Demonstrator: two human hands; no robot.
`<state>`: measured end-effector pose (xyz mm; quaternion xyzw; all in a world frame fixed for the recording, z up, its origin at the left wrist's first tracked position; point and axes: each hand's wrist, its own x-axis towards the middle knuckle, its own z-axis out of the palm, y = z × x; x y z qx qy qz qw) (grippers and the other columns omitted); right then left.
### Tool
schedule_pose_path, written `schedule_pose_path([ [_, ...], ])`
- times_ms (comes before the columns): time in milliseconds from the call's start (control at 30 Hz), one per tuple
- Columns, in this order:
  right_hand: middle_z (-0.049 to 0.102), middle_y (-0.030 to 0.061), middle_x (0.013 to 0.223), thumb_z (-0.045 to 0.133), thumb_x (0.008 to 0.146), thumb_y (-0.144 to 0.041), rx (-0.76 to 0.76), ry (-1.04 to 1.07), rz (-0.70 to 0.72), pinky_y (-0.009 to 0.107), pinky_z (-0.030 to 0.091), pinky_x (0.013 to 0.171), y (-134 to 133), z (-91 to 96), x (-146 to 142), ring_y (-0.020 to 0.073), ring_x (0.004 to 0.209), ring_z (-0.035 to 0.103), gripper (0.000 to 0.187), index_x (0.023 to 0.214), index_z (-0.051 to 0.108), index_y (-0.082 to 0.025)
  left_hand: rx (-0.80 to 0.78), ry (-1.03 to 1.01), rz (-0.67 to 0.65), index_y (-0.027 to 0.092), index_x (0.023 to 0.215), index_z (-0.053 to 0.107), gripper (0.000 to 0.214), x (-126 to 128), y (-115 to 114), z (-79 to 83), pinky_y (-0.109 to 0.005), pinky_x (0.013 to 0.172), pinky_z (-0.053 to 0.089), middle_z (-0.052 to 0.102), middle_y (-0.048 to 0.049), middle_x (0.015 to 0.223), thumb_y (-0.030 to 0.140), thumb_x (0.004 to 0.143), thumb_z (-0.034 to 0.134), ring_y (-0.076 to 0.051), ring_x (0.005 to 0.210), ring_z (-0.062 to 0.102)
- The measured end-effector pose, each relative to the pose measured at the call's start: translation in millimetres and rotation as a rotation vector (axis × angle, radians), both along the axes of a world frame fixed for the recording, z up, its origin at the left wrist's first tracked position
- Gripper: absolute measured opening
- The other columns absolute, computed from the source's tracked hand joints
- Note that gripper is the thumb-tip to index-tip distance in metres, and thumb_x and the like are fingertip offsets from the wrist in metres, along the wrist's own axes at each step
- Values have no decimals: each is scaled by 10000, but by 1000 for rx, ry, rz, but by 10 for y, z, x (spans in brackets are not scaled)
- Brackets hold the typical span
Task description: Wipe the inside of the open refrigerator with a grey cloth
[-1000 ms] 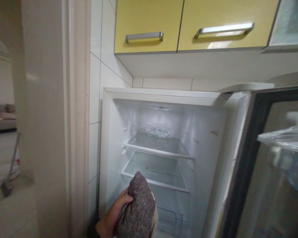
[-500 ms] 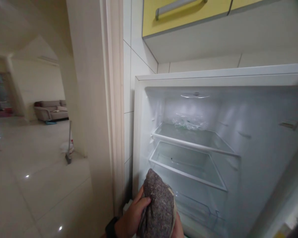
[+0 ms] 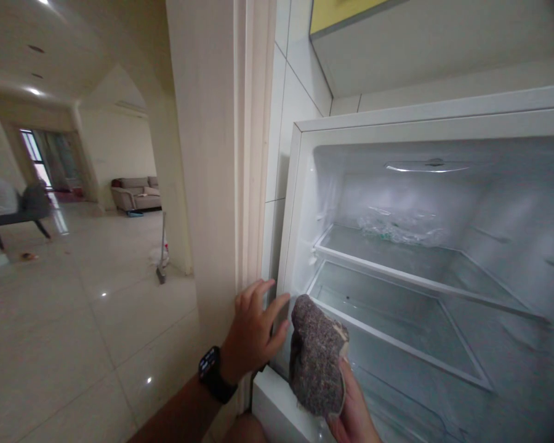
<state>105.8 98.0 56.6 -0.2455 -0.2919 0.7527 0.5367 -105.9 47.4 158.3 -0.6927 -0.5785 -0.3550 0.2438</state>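
A grey-brown speckled cloth point(image 3: 317, 360), folded into a thick pad with a pale edge, is gripped from the right by my right hand point(image 3: 353, 403). Most of those fingers are hidden behind it. To its left, my left hand point(image 3: 257, 326) is off the cloth with fingers apart, near the fridge's left edge and the door frame; a black watch sits on that wrist. Both hands are before the open fridge point(image 3: 300, 203). Inside it, crumpled clear plastic point(image 3: 399, 226) lies on the upper glass shelf point(image 3: 429, 277), and a small dark speck shows on the shelf below.
A wooden door frame point(image 3: 216, 154) stands left of the fridge. Below my left hand is a white box-like surface point(image 3: 277, 400). Beyond the doorway are a broom point(image 3: 161, 264), a sofa point(image 3: 138, 194) and a person seated on a dark chair point(image 3: 32, 206). A yellow cabinet point(image 3: 337, 13) hangs above.
My left hand has let go of the cloth and moved left, its fingers spreading. My right hand still holds the cloth. The view has turned left.
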Motion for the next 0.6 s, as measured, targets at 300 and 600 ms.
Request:
schedule_pose_path([
  [300, 741, 70, 1273, 816, 733, -603, 261, -332, -569, 462, 555, 1063, 1459, 415, -154, 253, 1092, 717, 772, 1388, 586, -265, 529, 114, 208, 240, 1583, 497, 746, -710, 535, 191, -696, 1268, 284, 88, -181, 1819, 293, 867, 702, -494, 1638, 209],
  [600, 692, 165, 1300, 612, 903, -480, 772, -886, -708, 571, 422, 1174, 2327, 518, -583, 331, 1237, 594, 556, 1373, 570, -185, 488, 87, 203, 335, 1676, 359, 872, -659, 485, 149, -705, 1270, 278, 34, -128, 1844, 168, 885, 685, -471, 1667, 160],
])
